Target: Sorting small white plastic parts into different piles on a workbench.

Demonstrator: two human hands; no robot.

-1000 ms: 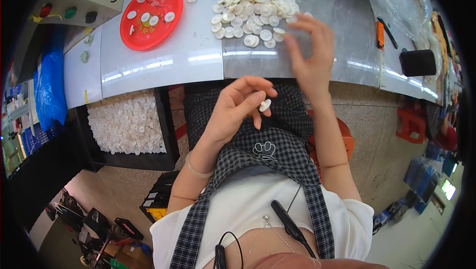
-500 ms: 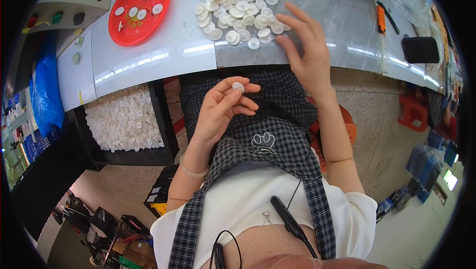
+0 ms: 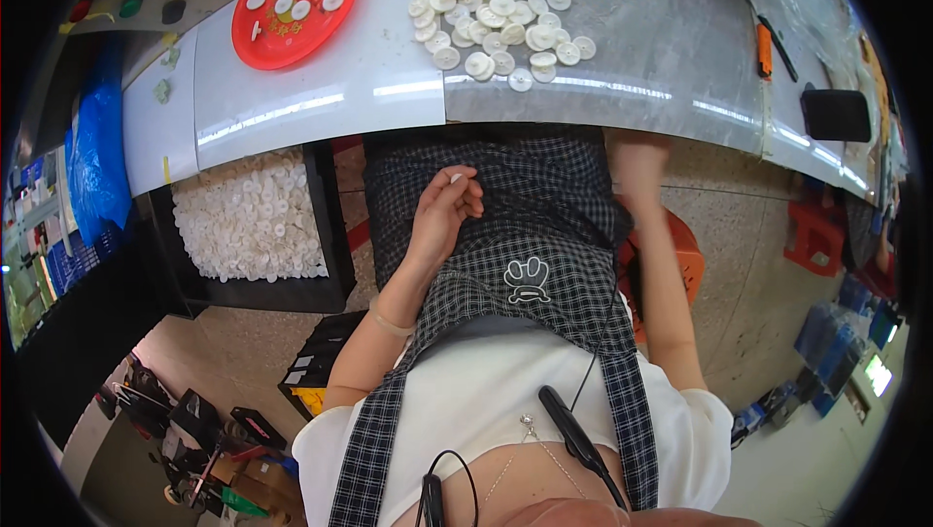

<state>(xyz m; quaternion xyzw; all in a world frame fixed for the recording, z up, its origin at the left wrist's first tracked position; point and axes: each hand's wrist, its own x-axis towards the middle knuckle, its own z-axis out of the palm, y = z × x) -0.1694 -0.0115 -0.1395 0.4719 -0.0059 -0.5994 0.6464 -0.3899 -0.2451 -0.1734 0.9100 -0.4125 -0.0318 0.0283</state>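
A white round disc (image 3: 456,178) shows between the thumb and forefinger of my left hand (image 3: 445,206), which is closed above my lap in front of the checked apron (image 3: 544,177). My right hand (image 3: 639,159) is smeared by motion beside the table's front edge, right of my lap. Its fingers cannot be made out, nor whether anything is in them. Beyond my hands, a pile of white discs (image 3: 501,7) lies on the grey table top (image 3: 651,41). Farther left, a red plate (image 3: 328,39) carries several discs, one standing on its edge.
Below the table at left, a black box (image 3: 336,235) holds many small white pieces (image 3: 248,221). A blue plastic bag (image 3: 100,148) hangs farther left. An orange-handled tool (image 3: 764,51) and a black flat device (image 3: 836,116) rest at the table's right. Red stool (image 3: 814,235) at right.
My right hand has left the edge of the disc pile and come back toward my body, below the table edge. My left fingers have curled in around their disc. The view has shifted slightly.
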